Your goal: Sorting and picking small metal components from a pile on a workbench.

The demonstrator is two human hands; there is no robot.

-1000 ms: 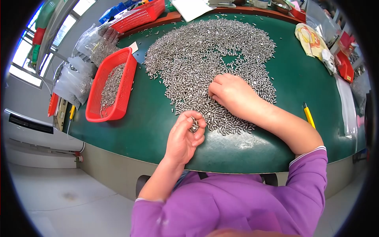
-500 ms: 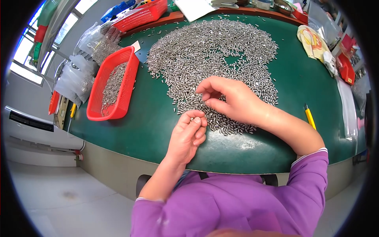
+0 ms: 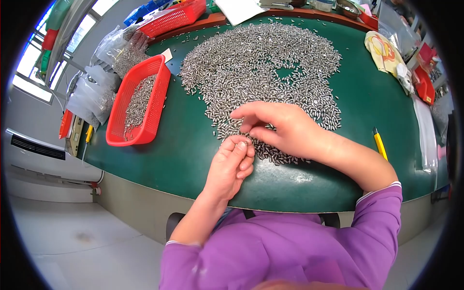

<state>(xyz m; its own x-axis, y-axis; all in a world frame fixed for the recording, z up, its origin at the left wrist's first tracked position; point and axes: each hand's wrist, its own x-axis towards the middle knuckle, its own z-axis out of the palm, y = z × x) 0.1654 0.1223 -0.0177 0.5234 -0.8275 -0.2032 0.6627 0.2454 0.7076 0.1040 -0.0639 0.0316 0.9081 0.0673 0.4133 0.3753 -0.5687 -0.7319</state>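
Observation:
A wide heap of small, silvery, pointed metal pieces (image 3: 261,53) is spread over the green table (image 3: 193,159). My left hand (image 3: 231,164) is at the near edge of the heap, its thumb pressed against the curled index finger. Whatever that pinch holds, if anything, is too small or hidden to make out. Just above and to the right, my right hand (image 3: 285,125) hovers over the pieces, index finger stretched leftward and thumb apart from it. Nothing shows between those fingers, though the other fingertips are partly hidden. A darker patch of pieces (image 3: 275,155) lies below the right hand.
A red plastic basket (image 3: 159,104) with more metal pieces stands at left, beside clear bags (image 3: 96,96) of pieces. A yellow-handled cutter (image 3: 380,144) lies at right. Farther back are another red basket (image 3: 179,19), white paper (image 3: 239,9) and a metal bowl (image 3: 347,8).
My right hand has moved slightly left and down, closer to the left fingertips, with its index finger straighter. My left hand keeps its pinch in nearly the same place.

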